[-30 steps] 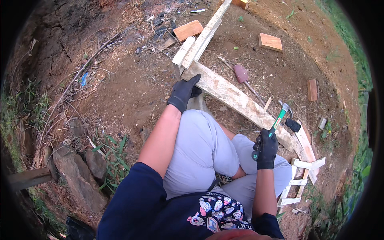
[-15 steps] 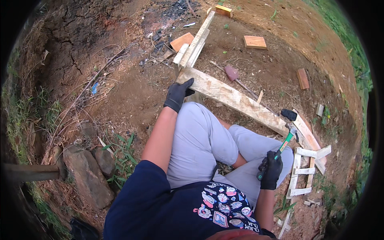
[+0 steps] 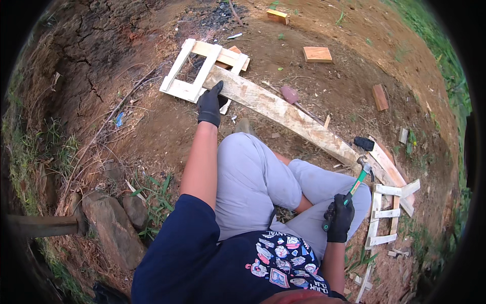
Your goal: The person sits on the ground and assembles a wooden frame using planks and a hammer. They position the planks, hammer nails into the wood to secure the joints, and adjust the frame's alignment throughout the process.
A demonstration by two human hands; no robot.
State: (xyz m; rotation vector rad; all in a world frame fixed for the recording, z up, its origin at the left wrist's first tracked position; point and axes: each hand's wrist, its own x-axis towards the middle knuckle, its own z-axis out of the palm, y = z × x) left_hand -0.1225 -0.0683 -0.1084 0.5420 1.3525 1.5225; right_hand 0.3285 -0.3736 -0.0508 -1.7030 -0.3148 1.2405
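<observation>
My left hand (image 3: 209, 108), in a black glove, is closed round the far left end of a long, pale, stained wooden plank (image 3: 276, 109), its thumb on the upper face. That end overlaps a small frame of light wooden slats (image 3: 183, 66) with open gaps; how the two are joined is hidden. The plank slants down to the right, beyond my bent knees. My right hand (image 3: 340, 218), also gloved in black, grips a claw hammer (image 3: 360, 178) with a green and black handle, its head up near the plank's right end.
A second slatted frame (image 3: 374, 214) lies on the right beside loose boards (image 3: 387, 164) and a black block-shaped object (image 3: 364, 143). Past the plank are a dull pink lump (image 3: 289, 95) by a stick and reddish wood blocks (image 3: 317, 54). Rocks (image 3: 112, 228) sit at left.
My left hand has moved up and left with the plank's end. The far slatted frame has turned, now showing its open face. My right hand and the hammer have barely moved.
</observation>
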